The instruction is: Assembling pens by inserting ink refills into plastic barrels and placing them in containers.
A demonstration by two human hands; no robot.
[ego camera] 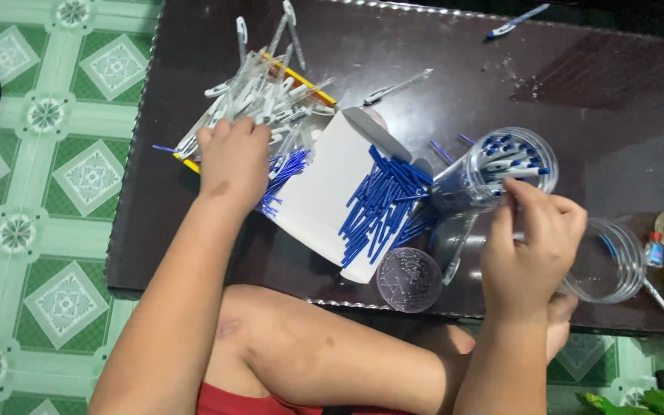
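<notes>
Head view: the left hand (232,161), grip closed among a heap of clear pen barrels (259,96), gathers them within reach. Right of it blue refills (382,204) lie on white paper (324,188). The right hand (532,246) pinches a pen at a clear jar (501,173), stood on the bench (578,84) to collect finished pens.

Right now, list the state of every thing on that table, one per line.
left hand: grip resting on the heap of clear pen barrels
right hand: grip pinched over the tipped jar
tipped jar: on its side, holding pens
blue refills: spread on white paper
upright jar: open, nearly empty
small round tub: open, holding tiny parts
</notes>
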